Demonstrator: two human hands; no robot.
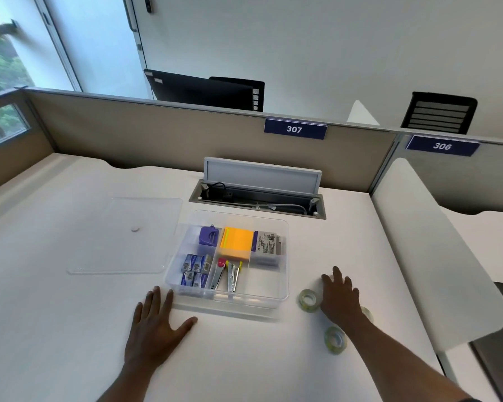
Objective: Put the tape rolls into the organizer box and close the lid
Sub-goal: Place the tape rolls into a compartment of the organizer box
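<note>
1. Clear plastic forms the organizer box (230, 297), set mid-desk with its lid (122, 236) laid flat just to its left.
2. Bare white desk (41, 329) is left open ahead of the box's near edge.
3. The left hand (157, 329) is spread flat, fingers open, touching the box's near-left corner.
4. The right hand (340, 297) is splayed over the tape rolls (307, 300) right of the box; nothing is gripped.
5. One roll is largely hidden behind the wrist.

clear organizer box (279, 300), orange notes (236, 242), greenish tape rolls (307, 299)
</note>
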